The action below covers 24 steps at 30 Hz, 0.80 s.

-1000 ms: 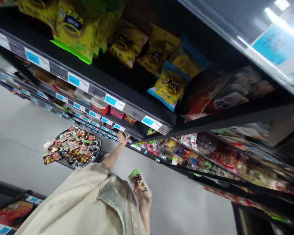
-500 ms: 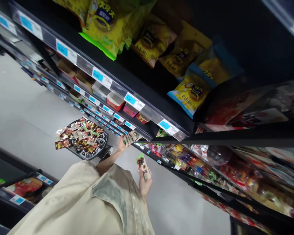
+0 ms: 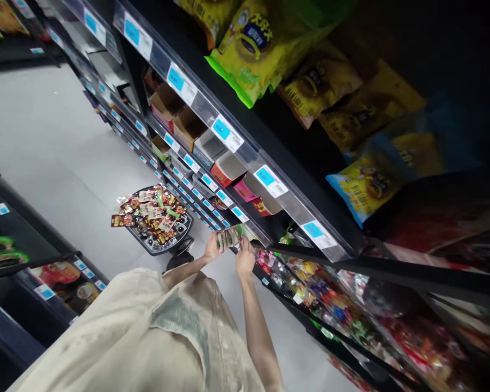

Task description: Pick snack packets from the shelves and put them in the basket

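Observation:
My left hand (image 3: 213, 247) is closed around the near end of a bunch of flat snack packets (image 3: 228, 236) in pale, green and dark wrappers. At the other end of the bunch, my right hand (image 3: 245, 257) has its fingers bent and closed on the packets' edge. How many packets each hand grips is hidden. Beyond my left hand stands a dark-rimmed basket (image 3: 150, 251) heaped with similar snack packets (image 3: 152, 209), some brown and some pale with green.
Tall dark shelving (image 3: 265, 177) with blue-and-white price tags rises close on the right, holding yellow snack bags (image 3: 253, 49) and small open boxes (image 3: 226, 166). Bagged sweets (image 3: 322, 283) fill lower shelves. Another shelf unit (image 3: 36, 239) stands left, across the grey floor (image 3: 61, 141).
My right hand, which held a single packet apart lower down, has moved up to the bunch in my left hand. The view has shifted, so the shelves appear further right.

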Tool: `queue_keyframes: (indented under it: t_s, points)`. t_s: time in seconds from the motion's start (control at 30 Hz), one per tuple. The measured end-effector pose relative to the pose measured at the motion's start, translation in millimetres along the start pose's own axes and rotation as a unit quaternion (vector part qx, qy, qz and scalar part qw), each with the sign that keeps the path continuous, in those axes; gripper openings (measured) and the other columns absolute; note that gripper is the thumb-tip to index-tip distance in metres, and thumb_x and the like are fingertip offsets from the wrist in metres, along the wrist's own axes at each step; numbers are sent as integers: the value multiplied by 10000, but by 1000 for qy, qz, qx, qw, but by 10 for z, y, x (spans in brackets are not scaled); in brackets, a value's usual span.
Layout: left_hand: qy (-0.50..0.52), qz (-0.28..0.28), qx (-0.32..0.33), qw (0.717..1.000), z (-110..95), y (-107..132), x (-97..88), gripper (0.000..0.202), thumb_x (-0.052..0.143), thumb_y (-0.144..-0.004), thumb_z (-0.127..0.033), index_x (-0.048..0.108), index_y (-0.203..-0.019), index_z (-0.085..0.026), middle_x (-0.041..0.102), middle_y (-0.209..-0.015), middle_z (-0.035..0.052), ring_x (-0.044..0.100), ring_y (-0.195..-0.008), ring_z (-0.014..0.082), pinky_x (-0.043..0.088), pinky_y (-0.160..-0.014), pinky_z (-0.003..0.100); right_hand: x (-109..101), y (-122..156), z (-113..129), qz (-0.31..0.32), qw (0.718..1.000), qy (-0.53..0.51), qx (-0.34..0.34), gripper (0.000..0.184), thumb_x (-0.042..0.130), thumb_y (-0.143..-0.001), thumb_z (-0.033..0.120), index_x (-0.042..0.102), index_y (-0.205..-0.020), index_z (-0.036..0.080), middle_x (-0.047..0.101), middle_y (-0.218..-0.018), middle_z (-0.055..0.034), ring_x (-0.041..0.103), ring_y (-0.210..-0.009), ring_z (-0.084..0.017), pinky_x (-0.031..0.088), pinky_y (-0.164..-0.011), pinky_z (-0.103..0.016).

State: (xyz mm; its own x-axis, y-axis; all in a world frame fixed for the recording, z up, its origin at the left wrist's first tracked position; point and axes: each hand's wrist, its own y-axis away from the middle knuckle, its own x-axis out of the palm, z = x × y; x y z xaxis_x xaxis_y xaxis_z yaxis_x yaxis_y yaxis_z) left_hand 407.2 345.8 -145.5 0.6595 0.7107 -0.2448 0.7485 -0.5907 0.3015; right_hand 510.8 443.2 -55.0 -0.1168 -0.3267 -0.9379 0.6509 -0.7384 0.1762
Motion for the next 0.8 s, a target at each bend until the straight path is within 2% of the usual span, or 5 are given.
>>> queue_keyframes:
  t_s: [0.17, 0.27, 0.53, 0.67, 0.8]
  points:
    - [-9, 24, 12, 1000, 93, -33, 9, 650, 709, -573, -30, 501, -1170, -181, 583, -1233, 132, 514, -1231, 356, 368, -1119, 457, 9, -396, 78, 63, 989, 130, 21, 409, 412, -954, 75, 560, -1331, 131, 699, -1214, -211, 658, -1168, -279, 496, -978, -367]
    - [-9, 35, 21, 999, 140, -54, 13, 670, 717, -598, -50, 477, -1207, -198, 567, -1258, 146, 499, -1240, 362, 366, -1117, 469, 52, -579, 99, 123, 979, 154, 53, 418, 458, -950, 91, 536, -1359, 125, 712, -1167, -235, 691, -1124, -297, 508, -935, -378]
    - [-1, 52, 34, 998, 215, -135, -12, 737, 759, -618, -96, 455, -1288, -144, 527, -1299, 213, 484, -1229, 369, 423, -1045, 461, 213, -1011, 26, 205, 971, 93, 82, 408, 537, -933, 177, 585, -1321, 59, 731, -1170, -239, 706, -1114, -298, 488, -971, -355]
    - [-1, 59, 31, 998, 241, -184, 27, 759, 740, -625, -83, 445, -1322, -146, 518, -1327, 216, 473, -1234, 363, 407, -1066, 466, 295, -1221, -25, 218, 969, 35, 110, 430, 579, -889, 196, 624, -1306, 101, 723, -1224, -198, 680, -1161, -294, 480, -993, -361]
    - [1, 64, 39, 997, 283, -235, 62, 756, 712, -663, -98, 424, -1361, -141, 508, -1364, 211, 447, -1282, 350, 382, -1098, 451, 326, -1278, -64, 212, 967, -56, 126, 327, 555, -896, 214, 706, -1158, 89, 765, -1077, -188, 716, -992, -260, 501, -919, -350]
